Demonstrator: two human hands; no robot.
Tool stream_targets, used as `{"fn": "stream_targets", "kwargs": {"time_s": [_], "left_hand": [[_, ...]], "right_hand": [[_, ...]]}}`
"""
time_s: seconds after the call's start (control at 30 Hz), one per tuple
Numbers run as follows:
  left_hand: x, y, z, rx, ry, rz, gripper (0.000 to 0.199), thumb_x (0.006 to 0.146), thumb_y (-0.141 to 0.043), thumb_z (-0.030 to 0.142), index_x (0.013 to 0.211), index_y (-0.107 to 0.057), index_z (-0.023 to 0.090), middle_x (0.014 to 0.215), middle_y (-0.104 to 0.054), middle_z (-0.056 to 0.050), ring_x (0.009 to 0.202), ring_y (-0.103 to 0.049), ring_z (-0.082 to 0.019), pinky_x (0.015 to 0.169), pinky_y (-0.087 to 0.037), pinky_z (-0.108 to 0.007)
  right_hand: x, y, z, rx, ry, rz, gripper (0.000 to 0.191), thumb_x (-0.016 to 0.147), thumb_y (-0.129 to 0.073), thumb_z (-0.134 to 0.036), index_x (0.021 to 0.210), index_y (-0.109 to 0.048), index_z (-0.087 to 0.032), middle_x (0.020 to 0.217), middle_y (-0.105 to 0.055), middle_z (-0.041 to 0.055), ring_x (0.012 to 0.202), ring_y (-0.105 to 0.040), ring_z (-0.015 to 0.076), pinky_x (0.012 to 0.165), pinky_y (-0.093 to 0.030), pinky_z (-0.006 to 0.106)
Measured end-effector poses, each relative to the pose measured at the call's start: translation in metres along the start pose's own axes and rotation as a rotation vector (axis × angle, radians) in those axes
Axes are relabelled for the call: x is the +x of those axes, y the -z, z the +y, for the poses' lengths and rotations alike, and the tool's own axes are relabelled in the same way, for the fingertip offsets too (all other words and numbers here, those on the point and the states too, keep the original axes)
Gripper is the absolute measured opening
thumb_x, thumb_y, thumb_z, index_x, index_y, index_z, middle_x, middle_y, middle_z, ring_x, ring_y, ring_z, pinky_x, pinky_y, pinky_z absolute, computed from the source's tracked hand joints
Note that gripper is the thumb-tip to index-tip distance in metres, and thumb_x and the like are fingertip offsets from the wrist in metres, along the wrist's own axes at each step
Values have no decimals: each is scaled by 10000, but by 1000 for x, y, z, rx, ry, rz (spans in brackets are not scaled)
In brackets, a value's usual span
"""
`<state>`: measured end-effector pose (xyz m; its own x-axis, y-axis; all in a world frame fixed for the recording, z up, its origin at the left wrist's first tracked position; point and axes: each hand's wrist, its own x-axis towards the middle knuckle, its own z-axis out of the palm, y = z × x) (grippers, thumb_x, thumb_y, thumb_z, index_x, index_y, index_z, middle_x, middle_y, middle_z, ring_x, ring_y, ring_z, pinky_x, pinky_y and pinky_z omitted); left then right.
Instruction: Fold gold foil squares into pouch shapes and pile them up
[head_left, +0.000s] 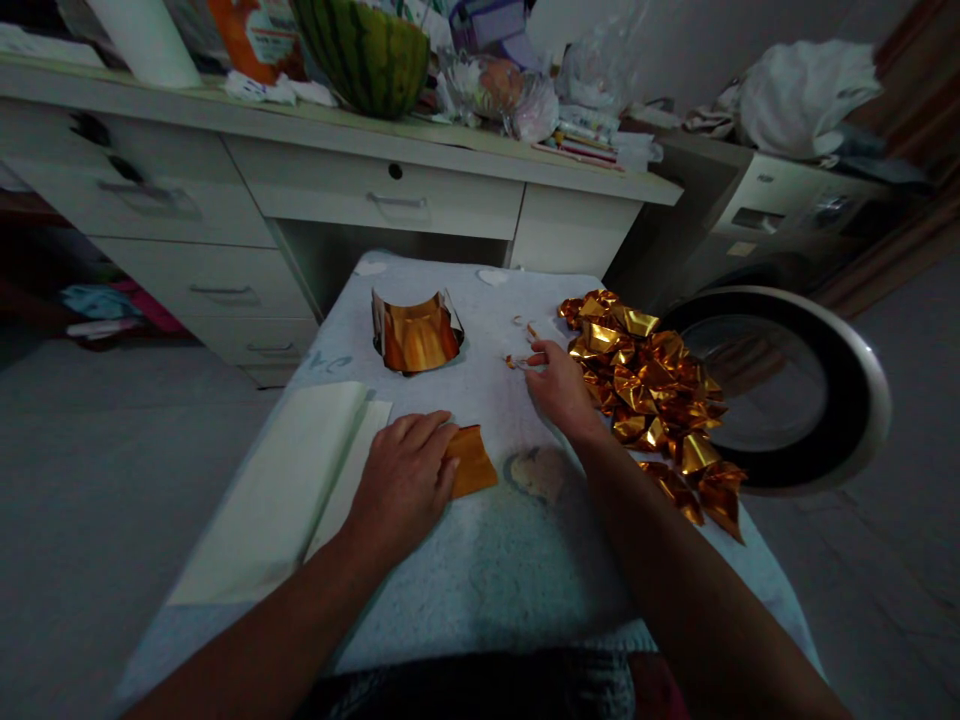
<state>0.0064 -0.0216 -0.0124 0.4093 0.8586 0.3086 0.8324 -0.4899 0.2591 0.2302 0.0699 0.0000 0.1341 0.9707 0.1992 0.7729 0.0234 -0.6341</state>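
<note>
My left hand [405,478] lies on the cloth-covered table, its fingers stretched over the left part of a small flat sheet of gold paper [474,464]. Farther right, my right hand [559,388] reaches forward with its fingertips drawn together at a small gold-and-white scrap [511,362]. What the fingertips pinch is too small to make out. Another tiny scrap [532,329] lies just beyond. A curved stack of gold foil paper [421,338] stands at the back left. Beside my right forearm is a heap of folded shiny gold foil pieces [652,375].
A pale folded sheet [277,500] lies along the table's left side. Behind stands a white desk [450,165] with drawers, holding a cut watermelon [367,60] and plastic bags. A washing machine's open round door [862,390] juts out close to the table's right edge.
</note>
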Motion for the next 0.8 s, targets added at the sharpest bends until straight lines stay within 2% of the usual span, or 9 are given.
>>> {"fn": "stream_targets", "kwargs": {"time_s": [0.1, 0.2, 0.3, 0.37, 0.47, 0.57, 0.8], "left_hand": [[0, 1, 0, 64, 76, -4, 355, 881, -548, 224, 1223, -592, 140, 1313, -607, -129, 1147, -514, -328, 956, -429, -503], [0, 1, 0, 112, 120, -25, 344, 873, -565, 264, 1193, -612, 146, 1312, -604, -126, 1170, -491, -354, 964, -410, -519], [0, 1, 1, 119, 127, -37, 286, 873, -567, 293, 1122, -639, 170, 1267, -620, -116, 1154, -494, -357, 944, -406, -520], [1, 1, 0, 105, 126, -33, 248, 869, -569, 286, 1077, -642, 172, 1222, -630, -116, 1130, -501, -348, 926, -408, -510], [1, 2, 0, 75, 127, -38, 187, 863, -569, 263, 1015, -635, 177, 1149, -638, -111, 1079, -514, -327, 893, -415, -485], [1, 3, 0, 50, 125, -50, 168, 861, -570, 262, 1001, -620, 186, 1097, -640, -102, 1044, -523, -311, 877, -415, -469], [0, 1, -3, 16, 120, -34, 256, 850, -580, 254, 1098, -602, 195, 1146, -627, -103, 1072, -513, -309, 896, -404, -469]], "right_hand": [[-12, 6, -5, -4, 29, -36, 355, 775, -528, -53, 1110, -613, -133, 1020, -685, 90, 850, -622, 184, 821, -462, 317], [-27, 14, -14, -17, 79, -128, 225, 791, -547, -83, 964, -658, -174, 906, -692, 47, 818, -618, 176, 819, -454, 311], [-43, 16, -22, 13, 137, -260, 141, 825, -570, -147, 927, -664, -168, 826, -675, 33, 773, -603, 171, 793, -451, 309], [-52, 10, -24, 22, 177, -276, 141, 825, -579, -147, 936, -664, -162, 878, -675, 46, 829, -595, 180, 831, -440, 323], [-65, -3, -24, 20, 283, -256, 234, 797, -640, -159, 1030, -657, -166, 1075, -650, 79, 1046, -537, 223, 963, -384, 371], [-73, -15, -25, -10, 295, -284, 327, 755, -701, -210, 1078, -653, -201, 1256, -573, 92, 1173, -451, 273, 1002, -344, 435], [-76, -22, -31, -37, 254, -300, 91, 776, -674, -152, 846, -660, -208, 1230, -571, 70, 1177, -425, 268, 1012, -311, 452]]}}
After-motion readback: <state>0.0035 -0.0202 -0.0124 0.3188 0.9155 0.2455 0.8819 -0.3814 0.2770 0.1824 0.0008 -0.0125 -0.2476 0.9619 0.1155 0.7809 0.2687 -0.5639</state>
